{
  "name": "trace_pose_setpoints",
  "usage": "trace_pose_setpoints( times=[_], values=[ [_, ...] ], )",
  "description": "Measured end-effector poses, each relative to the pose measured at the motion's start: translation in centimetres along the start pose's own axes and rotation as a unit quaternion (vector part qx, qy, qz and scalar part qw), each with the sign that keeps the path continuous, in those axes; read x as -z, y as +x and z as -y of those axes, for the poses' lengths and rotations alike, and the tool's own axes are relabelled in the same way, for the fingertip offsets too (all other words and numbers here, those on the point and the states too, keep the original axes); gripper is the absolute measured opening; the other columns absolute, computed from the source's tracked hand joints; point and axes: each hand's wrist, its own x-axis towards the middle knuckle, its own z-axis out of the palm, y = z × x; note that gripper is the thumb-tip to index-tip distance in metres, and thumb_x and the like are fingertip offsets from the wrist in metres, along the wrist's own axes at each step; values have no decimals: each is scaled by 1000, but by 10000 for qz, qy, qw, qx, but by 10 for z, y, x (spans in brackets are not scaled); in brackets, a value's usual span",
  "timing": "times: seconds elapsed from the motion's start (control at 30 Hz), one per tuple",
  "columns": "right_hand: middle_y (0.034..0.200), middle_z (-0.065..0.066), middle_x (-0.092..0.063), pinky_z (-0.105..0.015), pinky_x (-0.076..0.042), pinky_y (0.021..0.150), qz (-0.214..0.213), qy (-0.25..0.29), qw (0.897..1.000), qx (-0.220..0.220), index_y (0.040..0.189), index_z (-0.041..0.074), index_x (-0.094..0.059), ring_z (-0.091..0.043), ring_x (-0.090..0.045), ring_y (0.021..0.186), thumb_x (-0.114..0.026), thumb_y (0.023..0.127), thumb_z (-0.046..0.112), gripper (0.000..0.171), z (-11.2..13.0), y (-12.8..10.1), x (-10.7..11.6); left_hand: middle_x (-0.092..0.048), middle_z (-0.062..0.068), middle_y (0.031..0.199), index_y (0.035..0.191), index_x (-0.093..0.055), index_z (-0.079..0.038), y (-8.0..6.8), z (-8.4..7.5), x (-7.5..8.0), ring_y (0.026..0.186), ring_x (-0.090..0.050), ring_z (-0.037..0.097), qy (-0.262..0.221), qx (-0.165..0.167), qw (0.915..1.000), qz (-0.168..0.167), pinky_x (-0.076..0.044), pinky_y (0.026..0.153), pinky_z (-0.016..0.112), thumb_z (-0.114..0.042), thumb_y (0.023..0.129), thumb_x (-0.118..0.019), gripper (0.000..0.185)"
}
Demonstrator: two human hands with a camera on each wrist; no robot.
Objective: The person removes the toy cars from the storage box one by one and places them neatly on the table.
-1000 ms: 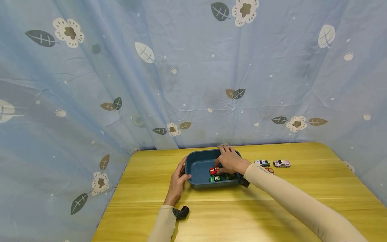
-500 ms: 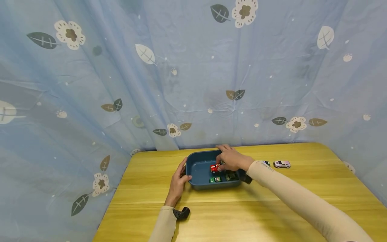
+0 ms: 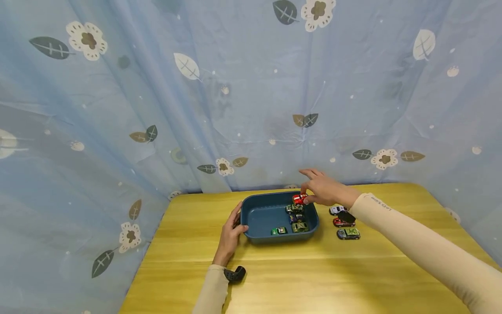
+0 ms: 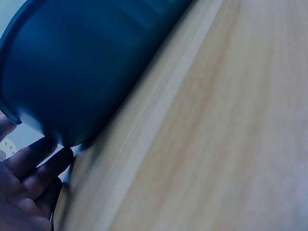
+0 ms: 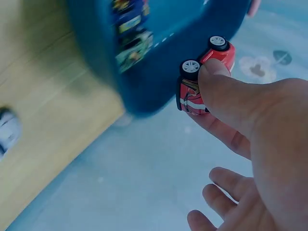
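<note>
A toy car (image 3: 300, 199), red with a white stripe, is pinched between thumb and index finger of my right hand (image 3: 325, 189). The head view has it over the back right corner of a blue plastic bin (image 3: 259, 220); the right wrist view shows the wheels of the red car (image 5: 192, 94) by the bin wall. My left hand (image 3: 229, 235) grips the bin's left end, thumb at the rim and fingers along the outside. Inside, a green toy car (image 3: 279, 230) lies at the front, and a camouflage car (image 3: 300, 226) and others line the right end.
Right of the bin, a white toy car (image 3: 335, 210), a red patterned car (image 3: 340, 223) and a green-topped car (image 3: 348, 234) stand on the wooden table (image 3: 290, 274). A patterned blue curtain (image 3: 255, 109) hangs behind the table's back edge.
My right hand has lifted the red car from the bin's middle and carried it back and right. Cars at the right end now show. The left hand keeps its place.
</note>
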Motion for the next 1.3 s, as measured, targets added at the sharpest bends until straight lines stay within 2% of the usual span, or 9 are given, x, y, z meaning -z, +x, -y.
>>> trace_pose_setpoints(
  times=[0.2, 0.33, 0.57, 0.77, 0.9, 1.1, 1.3],
  values=[
    [165, -33, -35, -74, -34, 113, 81, 39, 9997, -236, 105, 18, -79, -56, -35, 148, -79, 94, 28, 14, -22, -22, 13, -53, 11, 161, 167, -37, -26, 5, -3, 3, 144, -56, 35, -64, -66, 10000, -29, -48, 111, 50, -12, 91, -60, 81],
    [165, -35, -34, -76, -35, 111, 71, -10, 9991, -420, 106, 16, -77, -58, -35, 147, -79, 94, 24, 15, -40, -39, 19, -51, 11, 163, 167, -37, -28, 6, -4, 2, 146, -54, 35, -52, -69, 10000, -39, -46, 113, 55, -13, 91, -60, 81],
    [162, -38, -34, -77, -38, 105, 153, -249, 9963, -804, 105, 16, -77, -61, -38, 142, -80, 93, 22, 14, -76, -78, 18, -50, 10, 163, 168, -37, -26, 5, -2, -2, 147, -53, 34, -79, 8, 10000, -11, -44, 114, 57, -13, 91, -59, 81],
    [158, -41, -39, -79, -39, 103, 334, -436, 9928, -1065, 103, 17, -77, -64, -40, 139, -82, 90, 23, 15, -94, -114, 7, -50, 9, 164, 168, -36, -28, 3, -1, -3, 148, -53, 33, -96, 67, 9999, 9, -43, 115, 59, -13, 92, -60, 81],
    [152, -42, -44, -77, -43, 99, 342, -532, 9924, -1054, 98, 19, -76, -66, -44, 135, -83, 89, 24, 13, -103, -134, -9, -48, 10, 165, 167, -37, -28, 1, -1, -2, 149, -51, 35, -91, 91, 9999, -25, -43, 115, 61, -12, 92, -61, 81],
    [149, -43, -47, -76, -47, 93, 294, -475, 9925, -1090, 93, 21, -74, -66, -48, 130, -85, 87, 23, 13, -109, -150, -33, -45, 8, 167, 167, -38, -30, 1, 0, -1, 151, -48, 34, -51, 135, 9999, -49, -42, 116, 61, -12, 91, -61, 81],
    [148, -43, -48, -77, -47, 90, 223, -370, 9925, -1147, 91, 21, -73, -66, -50, 128, -86, 85, 21, 14, -108, -158, -42, -46, 9, 166, 166, -38, -33, 2, -2, -1, 150, -50, 34, -64, 123, 9999, -10, -45, 114, 57, -12, 92, -61, 81]
  ],
)
